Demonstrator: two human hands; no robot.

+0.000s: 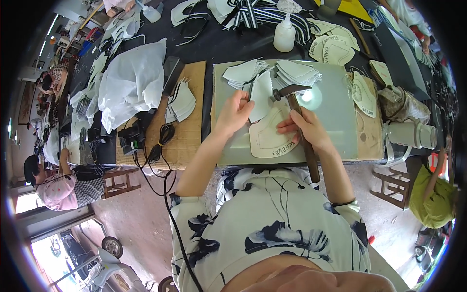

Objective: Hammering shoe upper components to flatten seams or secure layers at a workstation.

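My right hand (pixel 307 127) grips a hammer (pixel 295 101) by its wooden handle; the dark metal head points away from me. Under that hand lies a cream curved pattern piece (pixel 266 138) with marker writing. My left hand (pixel 235 115) pinches the left edge of a white cut piece (pixel 262 96), where a thin black strip runs along it. The hammer head hangs just right of this white piece; I cannot tell whether they touch. Beyond are two fanned stacks of white pieces, a left stack (pixel 243 72) and a right stack (pixel 297 74), on the smooth grey-green work board (pixel 335 141).
A white squeeze bottle (pixel 284 35) stands behind the board. More cream patterns (pixel 335 46) lie at the back right, near a dark box (pixel 400 54). To the left are a white plastic bag (pixel 134 80), white pieces (pixel 181 103) on cardboard, and black cables (pixel 163 141). Other people sit nearby.
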